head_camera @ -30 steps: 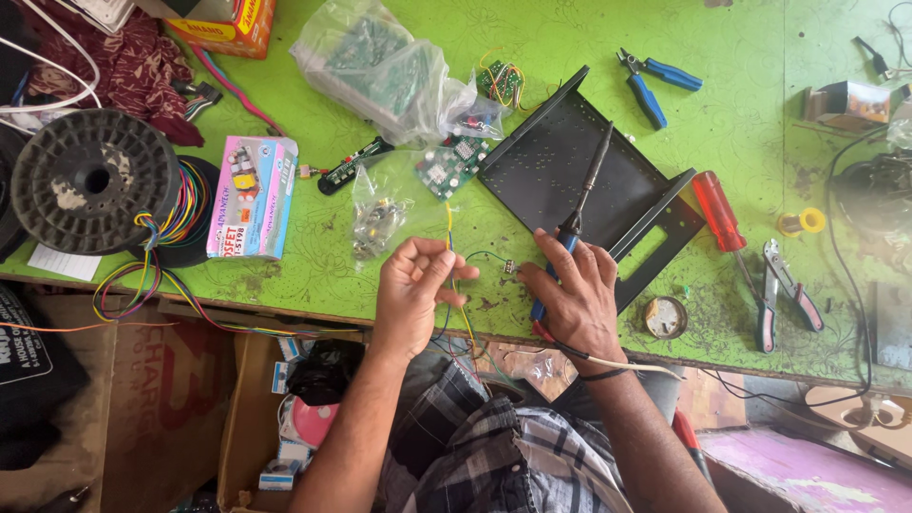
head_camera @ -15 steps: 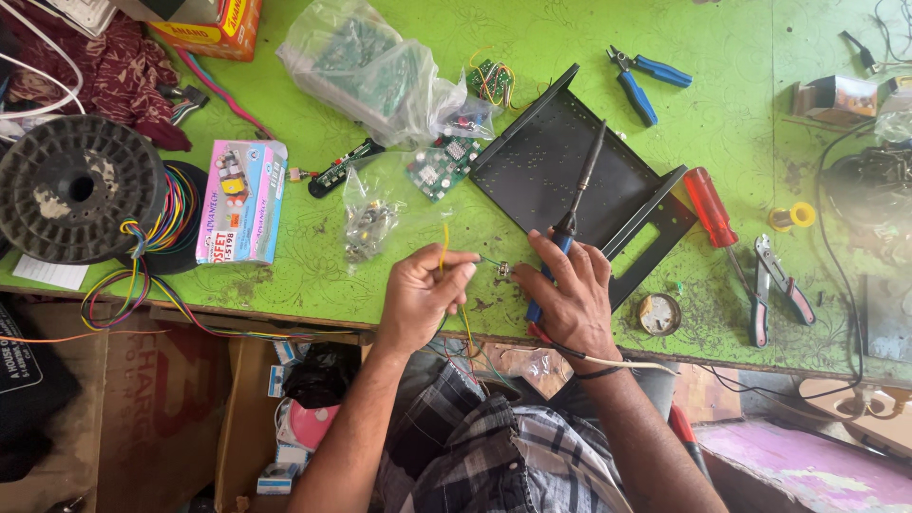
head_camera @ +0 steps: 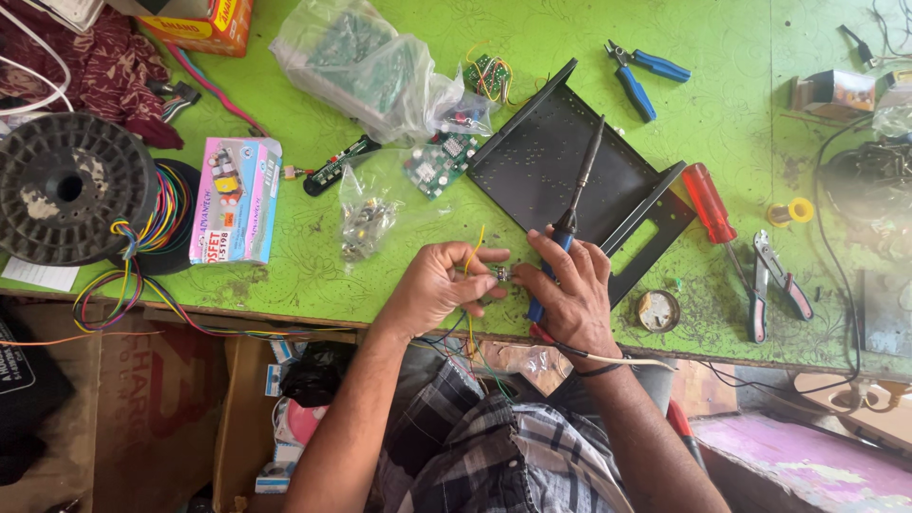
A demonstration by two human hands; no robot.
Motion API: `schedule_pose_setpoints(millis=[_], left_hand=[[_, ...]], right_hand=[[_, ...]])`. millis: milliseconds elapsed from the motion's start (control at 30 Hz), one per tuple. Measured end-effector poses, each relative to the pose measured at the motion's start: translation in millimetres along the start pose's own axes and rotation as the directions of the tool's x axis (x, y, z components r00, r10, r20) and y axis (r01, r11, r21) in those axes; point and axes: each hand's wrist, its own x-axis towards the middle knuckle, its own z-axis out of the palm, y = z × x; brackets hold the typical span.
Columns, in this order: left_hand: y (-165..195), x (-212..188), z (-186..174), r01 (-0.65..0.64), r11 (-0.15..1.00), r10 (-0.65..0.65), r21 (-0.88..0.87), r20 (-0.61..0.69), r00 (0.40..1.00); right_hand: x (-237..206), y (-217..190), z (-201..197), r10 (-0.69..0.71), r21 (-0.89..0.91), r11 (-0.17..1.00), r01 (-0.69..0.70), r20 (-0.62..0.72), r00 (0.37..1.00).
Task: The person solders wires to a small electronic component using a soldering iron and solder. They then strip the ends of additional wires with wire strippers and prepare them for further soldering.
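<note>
Leftmost on the green surface point(head_camera: 399, 171) lies one black wire spool point(head_camera: 66, 188) with a bundle of coloured wires point(head_camera: 152, 214) beside it, then one pink box point(head_camera: 236, 199), one small clear bag of parts point(head_camera: 366, 217) and one larger clear bag holding green circuit boards point(head_camera: 366, 62). Near the front edge the left hand point(head_camera: 439, 285) has its grip closed on a small component point(head_camera: 502, 275), pinched between thumb and fingertips, with a yellow wire point(head_camera: 472, 249) rising from it. The component sits between the two hands, just beside the right hand's fingers. The right hand point(head_camera: 570, 290) has its grip closed around the blue handle of one soldering iron point(head_camera: 578, 195), whose shaft slants up over one black metal tray point(head_camera: 570, 171). Further right lie one pair of blue-handled pliers point(head_camera: 641, 74), one red-handled screwdriver point(head_camera: 712, 209), one small round tin point(head_camera: 657, 310), one yellow solder roll point(head_camera: 790, 211) and one pair of cutters point(head_camera: 774, 275). Compared with half a second ago, both hands sit in much the same place, the right fingers now closer to the component, and the iron keeps its slant over the tray
</note>
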Motion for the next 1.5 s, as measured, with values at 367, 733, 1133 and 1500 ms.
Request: schedule_pose_setpoints(millis=[367,733,1133,1500], left_hand=[[-5,1,-4,0.011,1.0,-0.011,-0.026,0.006,1.0],[-3,1,-4,0.013,0.999,-0.012,-0.052,0.01,1.0],[-4,4,-9,-0.011,0.999,0.012,-0.049,0.03,0.999],[-9,14,7,0.035,0.999,-0.035,0.011,-0.004,0.999]], right_hand=[[-1,3,3,-0.006,0.011,1.0,0.006,-0.01,1.0],[-17,1,-14,0.006,0.11,0.994,0.002,-0.073,0.997],[-136,57,-139,0.377,0.367,0.916,-0.161,-0.652,0.658],[-151,146,-176,0.42,0.255,0.901,-0.351,-0.719,0.554]])
